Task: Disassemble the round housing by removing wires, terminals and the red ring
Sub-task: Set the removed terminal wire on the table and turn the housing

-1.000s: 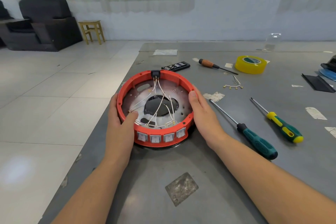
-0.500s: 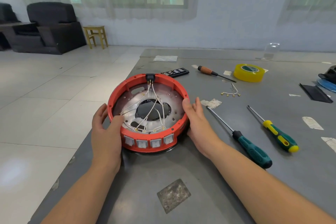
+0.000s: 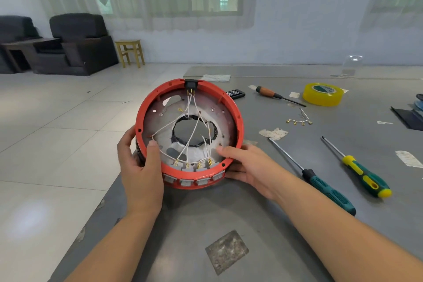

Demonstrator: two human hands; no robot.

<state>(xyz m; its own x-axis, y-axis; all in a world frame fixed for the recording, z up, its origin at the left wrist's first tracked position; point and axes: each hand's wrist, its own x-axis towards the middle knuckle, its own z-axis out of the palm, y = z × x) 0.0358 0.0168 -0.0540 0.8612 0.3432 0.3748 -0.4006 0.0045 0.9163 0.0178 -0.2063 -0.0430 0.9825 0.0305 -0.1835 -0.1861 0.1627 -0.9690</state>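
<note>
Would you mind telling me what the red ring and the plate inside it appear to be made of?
The red ring looks like moulded plastic: uniform colour, soft sheen, small moulded ribs and holes along the rim. The plate inside looks like bare sheet metal, probably aluminium or steel: dull grey, faintly reflective, with punched holes and slots. Neither can be confirmed by sight alone.

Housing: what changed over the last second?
The round housing was tipped up off the table, its open face now tilted toward the camera. The left hand and right hand keep gripping its sides, thumbs over the red ring. White wires remain attached; the screwdrivers and tape did not move.
</note>
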